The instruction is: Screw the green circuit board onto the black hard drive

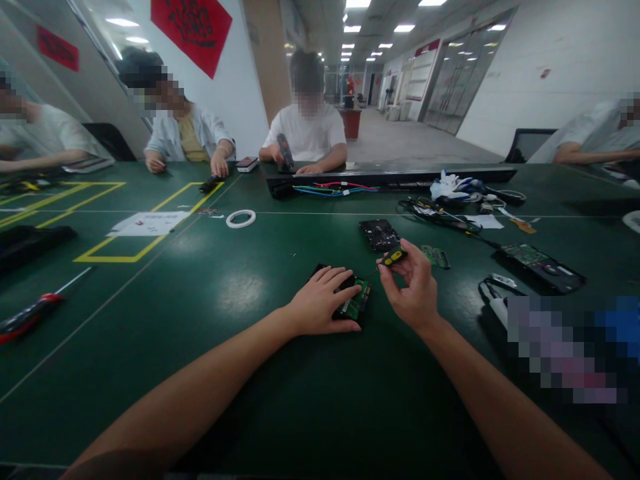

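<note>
My left hand [324, 301] lies over a hard drive [345, 310] on the green table, fingers spread across its top and thumb along the near edge. A green circuit board [359, 299] shows on the drive's right part; much of the rest is under my palm. Just above and to the right, my right hand [414, 288] pinches a small screwdriver with a black and yellow handle [393, 256]. Its thin shaft seems to point down toward the drive, but the tip is too faint to make out. Behind my right hand sit another black hard drive [379, 235] and a loose green circuit board [436, 257].
On the right lie an opened drive [543, 267], cables [440, 215] and white-and-blue gloves [453, 187]. A tape roll [241, 219], paper sheet [150, 224] and red-black screwdriver [37, 313] are leftward. A long black bar [390, 175] crosses the far side, where several people sit.
</note>
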`<state>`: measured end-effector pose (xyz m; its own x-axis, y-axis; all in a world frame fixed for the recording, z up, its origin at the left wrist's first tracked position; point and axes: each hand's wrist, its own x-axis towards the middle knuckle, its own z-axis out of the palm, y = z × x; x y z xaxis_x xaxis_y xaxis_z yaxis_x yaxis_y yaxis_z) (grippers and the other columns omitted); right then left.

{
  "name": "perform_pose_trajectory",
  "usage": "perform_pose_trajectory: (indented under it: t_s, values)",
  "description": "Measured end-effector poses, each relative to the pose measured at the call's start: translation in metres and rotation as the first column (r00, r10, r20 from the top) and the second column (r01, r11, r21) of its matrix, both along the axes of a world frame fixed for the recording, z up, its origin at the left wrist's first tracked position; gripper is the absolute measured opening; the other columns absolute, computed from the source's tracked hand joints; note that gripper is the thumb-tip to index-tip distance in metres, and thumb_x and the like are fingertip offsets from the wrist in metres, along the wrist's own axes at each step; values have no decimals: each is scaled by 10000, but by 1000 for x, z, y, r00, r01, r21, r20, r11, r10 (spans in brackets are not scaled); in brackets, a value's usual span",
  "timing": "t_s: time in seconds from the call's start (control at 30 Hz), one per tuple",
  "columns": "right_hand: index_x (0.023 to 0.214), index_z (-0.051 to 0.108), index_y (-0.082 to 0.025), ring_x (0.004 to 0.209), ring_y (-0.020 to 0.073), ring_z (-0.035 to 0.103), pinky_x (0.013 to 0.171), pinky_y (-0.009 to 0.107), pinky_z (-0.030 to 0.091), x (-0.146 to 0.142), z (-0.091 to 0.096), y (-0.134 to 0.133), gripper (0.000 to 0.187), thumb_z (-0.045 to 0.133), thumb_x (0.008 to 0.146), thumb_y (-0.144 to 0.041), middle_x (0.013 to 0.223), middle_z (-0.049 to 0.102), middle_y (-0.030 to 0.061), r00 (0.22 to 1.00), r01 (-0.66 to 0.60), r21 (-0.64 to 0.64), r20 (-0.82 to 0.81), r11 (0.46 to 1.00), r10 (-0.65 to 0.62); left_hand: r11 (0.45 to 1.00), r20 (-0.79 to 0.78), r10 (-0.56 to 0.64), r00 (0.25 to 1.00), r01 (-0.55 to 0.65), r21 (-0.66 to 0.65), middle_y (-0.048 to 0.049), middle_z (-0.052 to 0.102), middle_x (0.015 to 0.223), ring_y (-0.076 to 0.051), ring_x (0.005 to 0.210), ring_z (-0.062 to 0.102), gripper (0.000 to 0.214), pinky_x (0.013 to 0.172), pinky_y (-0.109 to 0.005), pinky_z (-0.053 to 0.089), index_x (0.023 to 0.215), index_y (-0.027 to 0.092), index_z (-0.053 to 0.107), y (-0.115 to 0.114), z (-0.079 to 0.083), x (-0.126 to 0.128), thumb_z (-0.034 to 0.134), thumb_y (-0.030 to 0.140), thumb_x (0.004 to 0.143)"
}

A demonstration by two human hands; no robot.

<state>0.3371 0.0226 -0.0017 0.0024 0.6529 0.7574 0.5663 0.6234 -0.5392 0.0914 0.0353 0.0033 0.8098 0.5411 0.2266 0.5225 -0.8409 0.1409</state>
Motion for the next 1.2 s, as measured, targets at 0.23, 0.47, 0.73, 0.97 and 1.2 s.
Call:
perform_pose_trajectory:
  t_s: [0.23, 0.47, 0.73, 0.97, 1.2]
  values:
    - [1548, 333, -302, 1109, 294, 724, 899, 495, 677, -1, 0, -1, 701, 667, 934, -262, 1408, 604, 130, 1000, -4, -16, 21, 1000, 4, 1000, -13, 3, 1000, -2, 14, -168, 393, 1624, -377, 1511, 348, 875, 1240, -596, 249, 1501, 245, 508, -1, 0, 0, 462, 837, 859]
    - [1543, 355, -301, 1072, 271, 736, 890, 454, 681, 0, 2, -1, 708, 687, 922, -232, 1438, 585, 135, 1000, 1, 18, 30, 1000, -1, 1000, -14, -1, 1000, 2, 29, -177, 399, 1617, -377, 1504, 361, 875, 1235, -595, 257, 1501, 238, 508, -1, -1, 0, 447, 837, 866]
    - [1553, 376, -293, 1043, 261, 743, 880, 420, 680, -2, 1, -1, 720, 691, 912, -201, 1444, 577, 126, 999, -9, 64, 33, 998, 7, 999, -11, -3, 1000, 3, 45, -181, 408, 1609, -383, 1500, 365, 876, 1230, -599, 266, 1493, 232, 518, -1, -3, 0, 432, 841, 869]
    - [1563, 355, -304, 1040, 267, 745, 873, 431, 684, -1, 0, -1, 746, 691, 909, -182, 1458, 564, 135, 999, -20, 57, 35, 998, 18, 999, -11, -5, 1000, 6, 51, -182, 409, 1610, -383, 1501, 364, 871, 1227, -604, 267, 1492, 233, 516, 0, -3, 0, 446, 836, 868]
    - [1560, 357, -302, 1055, 269, 744, 878, 432, 685, -2, 1, -1, 732, 688, 918, -184, 1455, 568, 137, 999, -25, 57, 24, 998, 23, 999, -10, -7, 1000, 7, 48, -178, 403, 1614, -386, 1502, 361, 872, 1225, -605, 269, 1501, 236, 507, 0, -3, 0, 452, 833, 868]
